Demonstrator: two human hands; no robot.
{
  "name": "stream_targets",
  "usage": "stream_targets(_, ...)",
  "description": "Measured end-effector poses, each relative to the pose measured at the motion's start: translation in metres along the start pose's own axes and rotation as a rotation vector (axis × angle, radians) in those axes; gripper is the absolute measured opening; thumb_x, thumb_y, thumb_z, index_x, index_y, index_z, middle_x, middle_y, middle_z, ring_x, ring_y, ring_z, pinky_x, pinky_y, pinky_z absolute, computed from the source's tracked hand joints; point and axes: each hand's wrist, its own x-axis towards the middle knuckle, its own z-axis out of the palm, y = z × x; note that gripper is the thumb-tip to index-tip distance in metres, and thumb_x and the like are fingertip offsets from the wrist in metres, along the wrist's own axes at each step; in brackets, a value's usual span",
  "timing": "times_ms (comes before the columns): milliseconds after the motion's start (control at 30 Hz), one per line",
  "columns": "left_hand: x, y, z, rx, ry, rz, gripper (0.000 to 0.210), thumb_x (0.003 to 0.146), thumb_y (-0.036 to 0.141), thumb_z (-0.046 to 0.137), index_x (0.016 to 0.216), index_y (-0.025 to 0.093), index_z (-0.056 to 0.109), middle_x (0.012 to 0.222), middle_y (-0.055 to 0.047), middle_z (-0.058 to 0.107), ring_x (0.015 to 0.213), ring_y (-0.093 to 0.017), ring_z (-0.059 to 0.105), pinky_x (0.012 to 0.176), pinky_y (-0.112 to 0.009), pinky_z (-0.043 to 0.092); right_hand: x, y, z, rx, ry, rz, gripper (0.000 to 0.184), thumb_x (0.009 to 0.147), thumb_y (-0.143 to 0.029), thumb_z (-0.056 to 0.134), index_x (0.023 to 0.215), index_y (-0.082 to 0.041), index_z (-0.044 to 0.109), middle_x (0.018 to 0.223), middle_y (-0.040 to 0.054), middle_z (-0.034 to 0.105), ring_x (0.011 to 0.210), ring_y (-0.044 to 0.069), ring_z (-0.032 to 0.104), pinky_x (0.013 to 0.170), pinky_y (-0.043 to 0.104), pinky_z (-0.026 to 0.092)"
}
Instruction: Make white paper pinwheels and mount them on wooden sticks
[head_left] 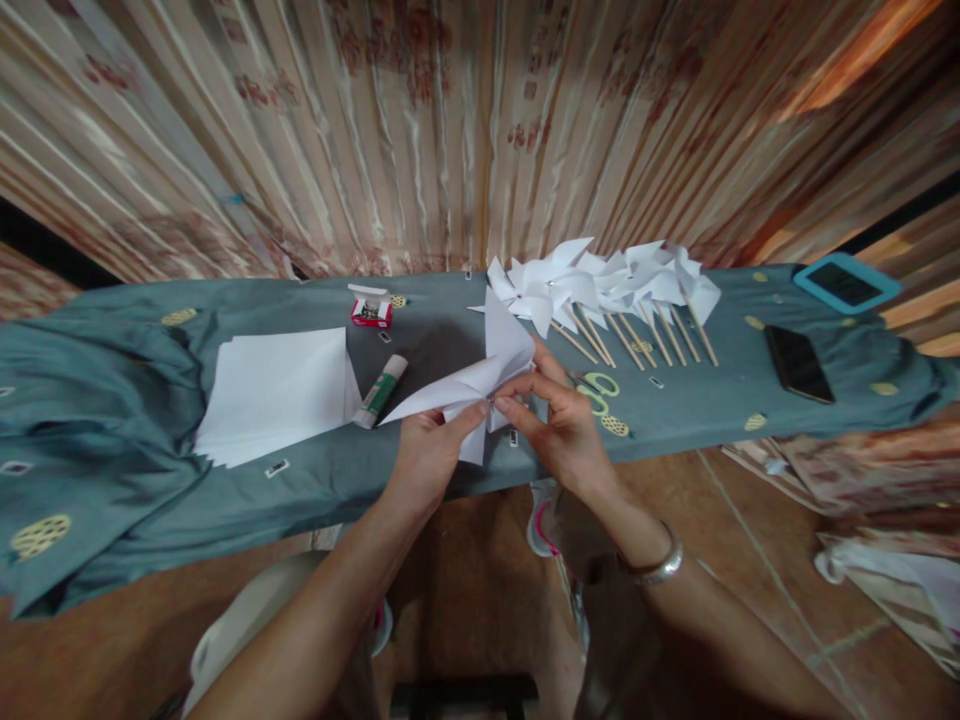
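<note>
Between both hands is a white paper pinwheel (480, 375), held above the front part of the cloth-covered table. My left hand (431, 450) is closed on its lower left side, the thumb pressed near the centre. My right hand (559, 420) grips it from the right, thumb and fingers pinched at the middle, where a small pin-like spot shows. What the fingers cover there is too small to make out. A glue stick (381, 392) lies to the left of my left hand. Green-handled scissors (596, 390) rest just right of my right hand, their blades hidden.
A stack of white paper (277, 390) lies left, behind it a small red box (372, 310) with small metal pieces. Finished pinwheels on sticks (600, 285) lie at the back right. Farther right are a black phone (799, 362) and a blue-framed tablet (847, 282). A curtain (420, 140) hangs behind.
</note>
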Motion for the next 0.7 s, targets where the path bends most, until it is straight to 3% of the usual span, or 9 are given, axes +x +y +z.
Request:
stream_targets(367,0.0011,-0.0005,0.0021,-0.092,-0.057,0.024,0.034,0.057,0.023,0.085,0.088,0.015,0.076,0.085,-0.006,0.077,0.08,-0.02,0.07,0.08,-0.031,0.051,-0.0014,-0.002,0.0059,-0.03,0.028,-0.011,0.005,0.083,-0.026,0.065,0.078,-0.025,0.066,0.133,0.0025,0.057,0.126,0.022,0.051,0.111,0.041,0.034)
stream_targets(700,0.0014,0.0033,0.0028,-0.216,-0.067,-0.105,0.042,0.057,0.022,0.085,0.095,0.011,0.072,0.082,-0.007,0.077,0.085,-0.025,0.072,0.083,-0.036,0.054,-0.0035,-0.007,0.0097,-0.001,0.03,-0.038,0.006,0.085,-0.027,0.064,0.08,-0.026,0.067,0.131,0.0029,0.06,0.135,0.022,0.044,0.115,0.042,0.031)
